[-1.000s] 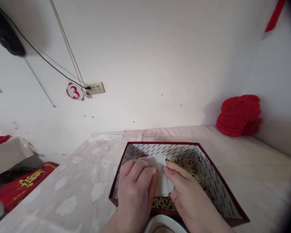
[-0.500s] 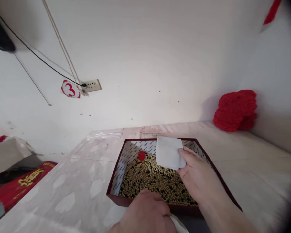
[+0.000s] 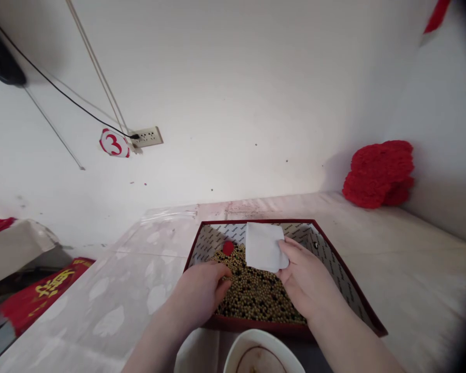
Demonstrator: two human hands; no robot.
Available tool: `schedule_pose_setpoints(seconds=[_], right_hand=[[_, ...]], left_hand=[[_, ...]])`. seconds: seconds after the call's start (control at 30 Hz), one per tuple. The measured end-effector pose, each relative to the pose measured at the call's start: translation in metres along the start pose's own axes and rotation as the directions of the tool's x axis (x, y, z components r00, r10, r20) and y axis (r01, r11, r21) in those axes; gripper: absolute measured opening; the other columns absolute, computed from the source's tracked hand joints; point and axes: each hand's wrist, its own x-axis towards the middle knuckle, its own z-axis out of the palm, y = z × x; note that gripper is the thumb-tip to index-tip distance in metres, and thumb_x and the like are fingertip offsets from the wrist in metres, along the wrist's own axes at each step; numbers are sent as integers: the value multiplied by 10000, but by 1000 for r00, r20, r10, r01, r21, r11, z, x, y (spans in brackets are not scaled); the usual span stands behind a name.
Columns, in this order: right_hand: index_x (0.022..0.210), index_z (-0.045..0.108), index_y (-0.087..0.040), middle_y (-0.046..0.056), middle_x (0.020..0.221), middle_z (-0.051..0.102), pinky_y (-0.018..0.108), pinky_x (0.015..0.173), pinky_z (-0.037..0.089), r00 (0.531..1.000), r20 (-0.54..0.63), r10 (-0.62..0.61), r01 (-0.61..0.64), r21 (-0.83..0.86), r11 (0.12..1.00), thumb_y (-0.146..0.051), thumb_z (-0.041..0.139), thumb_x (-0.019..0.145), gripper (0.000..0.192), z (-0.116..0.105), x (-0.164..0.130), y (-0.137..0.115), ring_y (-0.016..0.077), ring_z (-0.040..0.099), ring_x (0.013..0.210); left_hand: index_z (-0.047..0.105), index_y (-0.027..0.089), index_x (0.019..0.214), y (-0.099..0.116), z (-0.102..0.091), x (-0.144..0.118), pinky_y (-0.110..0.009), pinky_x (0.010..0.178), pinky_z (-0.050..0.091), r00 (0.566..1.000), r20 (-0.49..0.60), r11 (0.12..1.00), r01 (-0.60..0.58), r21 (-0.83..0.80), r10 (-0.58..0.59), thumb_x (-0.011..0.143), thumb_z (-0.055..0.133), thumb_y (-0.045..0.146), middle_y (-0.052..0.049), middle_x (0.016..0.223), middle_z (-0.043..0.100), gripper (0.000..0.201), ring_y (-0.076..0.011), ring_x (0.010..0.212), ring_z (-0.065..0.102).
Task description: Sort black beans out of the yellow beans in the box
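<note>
My right hand pinches the edge of a flat white square piece, cloth or paper, and holds it up over a dark red box. Small round grains, tan and black like mixed beans, cover the box floor. At the left side of the box my left hand reaches in low over the grains, thumb and fingers curved with a small gap between their tips. No object shows in it. A red ball lies on the grains near the back left. In front of the box stands a white bowl with a brownish ring inside.
A pale patterned cloth covers the table. Red fluffy material is heaped in the back right corner. A power strip with a black cable hangs on the wall. Red fabric with yellow characters lies at lower left.
My left hand has moved from the box's front edge to its left side, bringing the white bowl into view. The white piece has shifted slightly left and down in my right hand.
</note>
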Motion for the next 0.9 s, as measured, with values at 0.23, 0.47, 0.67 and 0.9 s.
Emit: schedule_pose_setpoints(seconds=[0.23, 0.47, 0.67, 0.9], right_hand=[[800, 619, -213, -19, 713, 691, 249, 540, 422, 1000, 5, 3, -3, 7, 1000, -247, 681, 662, 155, 0, 1, 1, 168, 632, 684], [822, 622, -216, -19, 720, 696, 251, 547, 426, 1000, -2, 4, -4, 5, 1000, -243, 681, 659, 175, 0, 1, 1, 170, 638, 689], [833, 627, -218, -13, 719, 698, 255, 539, 438, 1000, -6, 14, -14, 4, 1000, -238, 684, 641, 202, 0, 1, 2, 182, 643, 704], [842, 630, -230, -20, 716, 697, 254, 539, 440, 999, -12, 30, -30, 15, 999, -237, 679, 653, 195, 0, 1, 0, 178, 645, 710]], left_hand=[[669, 247, 932, 1, 0, 0, -283, 736, 455, 999, 39, 997, 7, -78, -4, 870, 409, 271, -25, 875, 695, 268, -188, 808, 631], [669, 250, 936, 1, 1, 1, -278, 725, 449, 999, 32, 997, 14, -77, -12, 875, 395, 275, -22, 866, 699, 283, -186, 794, 632], [667, 245, 929, 2, 1, 0, -269, 706, 444, 999, 33, 998, 29, -63, -27, 875, 389, 274, -24, 848, 698, 285, -185, 782, 631], [656, 249, 930, 1, 0, 0, -253, 693, 442, 994, 105, 1000, -10, 5, 10, 883, 367, 249, -16, 867, 690, 293, -173, 768, 625]])
